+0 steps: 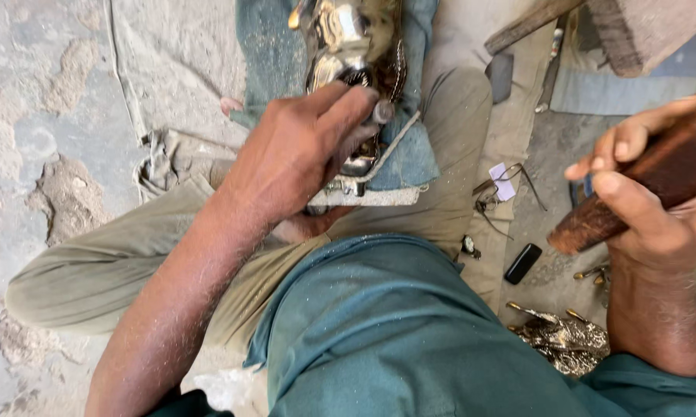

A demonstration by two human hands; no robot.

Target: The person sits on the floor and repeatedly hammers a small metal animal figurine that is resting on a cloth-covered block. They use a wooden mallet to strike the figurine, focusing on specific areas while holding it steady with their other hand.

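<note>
I sit on the floor with a shiny embossed metal piece (348, 38) resting on a blue-grey cloth pad (414, 150) across my legs. My left hand (302, 147) grips a short metal punch (380, 113), its tip set against the metal piece. Out to the right and raised off the work, my right hand (649, 208) is closed around a thick brown wooden mallet (657, 181).
A small black block (522, 263), bent wire with a white tag (504, 184), several thin metal tools (591, 272) and a crumpled foil-like metal piece (568, 341) lie on the floor at right. A wooden block (641, 31) sits top right. Cracked concrete floor (62, 116) spreads left.
</note>
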